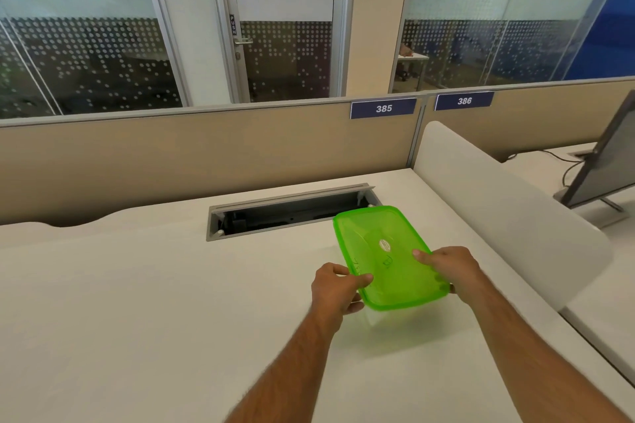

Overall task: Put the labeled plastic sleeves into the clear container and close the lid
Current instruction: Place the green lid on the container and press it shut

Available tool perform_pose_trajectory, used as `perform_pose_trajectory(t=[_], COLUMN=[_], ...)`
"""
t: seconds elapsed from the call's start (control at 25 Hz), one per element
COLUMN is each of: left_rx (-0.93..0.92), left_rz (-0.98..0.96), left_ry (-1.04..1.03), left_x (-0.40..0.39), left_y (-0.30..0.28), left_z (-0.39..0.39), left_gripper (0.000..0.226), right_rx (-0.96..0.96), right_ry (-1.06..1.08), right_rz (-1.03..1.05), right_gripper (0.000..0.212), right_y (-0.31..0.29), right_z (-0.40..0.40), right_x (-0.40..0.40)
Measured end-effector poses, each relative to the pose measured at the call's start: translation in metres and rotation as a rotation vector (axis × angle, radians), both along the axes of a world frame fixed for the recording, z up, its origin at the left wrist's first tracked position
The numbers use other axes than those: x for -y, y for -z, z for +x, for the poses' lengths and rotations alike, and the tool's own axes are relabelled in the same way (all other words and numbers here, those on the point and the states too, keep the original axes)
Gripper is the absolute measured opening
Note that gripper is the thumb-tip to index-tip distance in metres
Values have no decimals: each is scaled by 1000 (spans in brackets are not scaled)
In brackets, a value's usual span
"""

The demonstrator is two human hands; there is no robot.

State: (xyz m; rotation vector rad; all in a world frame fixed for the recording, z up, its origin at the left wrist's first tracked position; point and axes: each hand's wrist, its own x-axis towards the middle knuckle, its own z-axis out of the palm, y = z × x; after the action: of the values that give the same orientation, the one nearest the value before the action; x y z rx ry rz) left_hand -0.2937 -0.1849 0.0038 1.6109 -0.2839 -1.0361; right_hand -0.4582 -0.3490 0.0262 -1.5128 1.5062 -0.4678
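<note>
Lid (385, 251) sits on our clear container (374, 318); left hand (335, 288) and right hand (453, 268) clamp its near corners. Sleeves unseen; sealing probably remains.

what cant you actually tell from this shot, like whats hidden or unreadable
- Head view: the clear container and any sleeves inside, hidden under the green lid.
- Whether the lid is snapped shut: the left hand and right hand cover its edges.
- The round sticker and handwriting on the lid: too small to read.
</note>
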Motion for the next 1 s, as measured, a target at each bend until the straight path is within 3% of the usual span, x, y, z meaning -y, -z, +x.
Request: perform_pose_trajectory(t=[0.24, 0.36, 1.0], left_rx=[-49, -56, 70], left_rz=[-3, -19, 18], left_ry=[28, 41, -3], left_x=[-19, -21, -11], left_y=[-2, -3, 7], left_z=[-18, -20, -26], left_gripper=[46, 47, 45], right_rx=[228, 340, 252], right_ry=[58, 101, 145], right_rz=[284, 327, 237], right_gripper=[31, 24, 25], right_y=[-4, -3, 4], right_z=[-31, -32, -27], right_x=[-26, -30, -25])
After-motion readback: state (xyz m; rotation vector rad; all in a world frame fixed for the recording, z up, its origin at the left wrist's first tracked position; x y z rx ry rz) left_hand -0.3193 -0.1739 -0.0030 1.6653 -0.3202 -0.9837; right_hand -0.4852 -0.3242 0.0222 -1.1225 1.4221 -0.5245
